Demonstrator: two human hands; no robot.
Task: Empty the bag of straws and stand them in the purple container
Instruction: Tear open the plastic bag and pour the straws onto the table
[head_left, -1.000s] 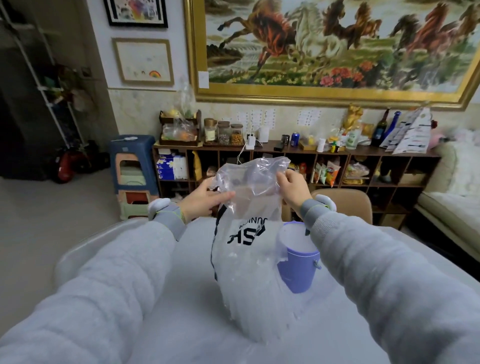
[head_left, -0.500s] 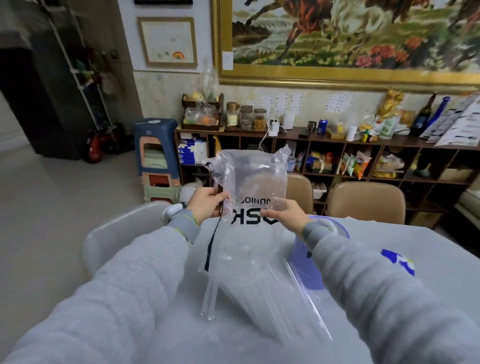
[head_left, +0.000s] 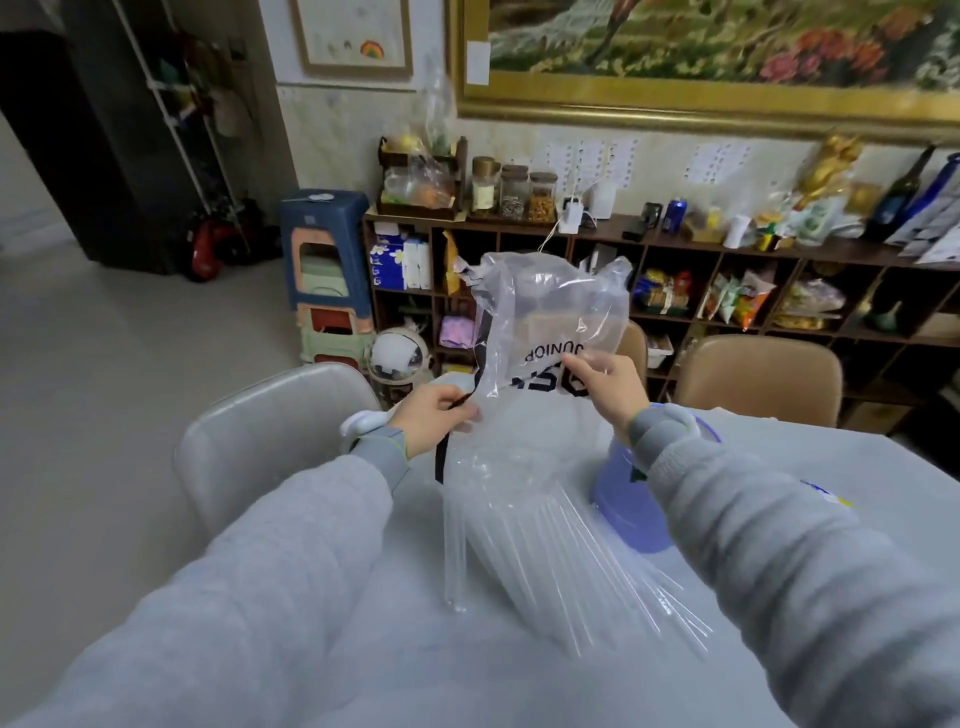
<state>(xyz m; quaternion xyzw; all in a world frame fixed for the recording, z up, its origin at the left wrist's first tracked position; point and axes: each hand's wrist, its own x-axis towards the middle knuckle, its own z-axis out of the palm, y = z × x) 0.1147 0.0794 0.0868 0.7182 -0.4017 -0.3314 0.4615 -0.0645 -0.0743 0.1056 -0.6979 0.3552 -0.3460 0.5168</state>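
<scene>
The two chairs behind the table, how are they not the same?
The grey chair on the left is pale grey, while the tan chair on the right is light brown. The grey chair stands at the table's left side, beside the left hand; the tan chair stands at the far edge, behind the purple container. The grey chair's back looks closer and bigger in this view. Both have smooth, rounded backs.
</scene>
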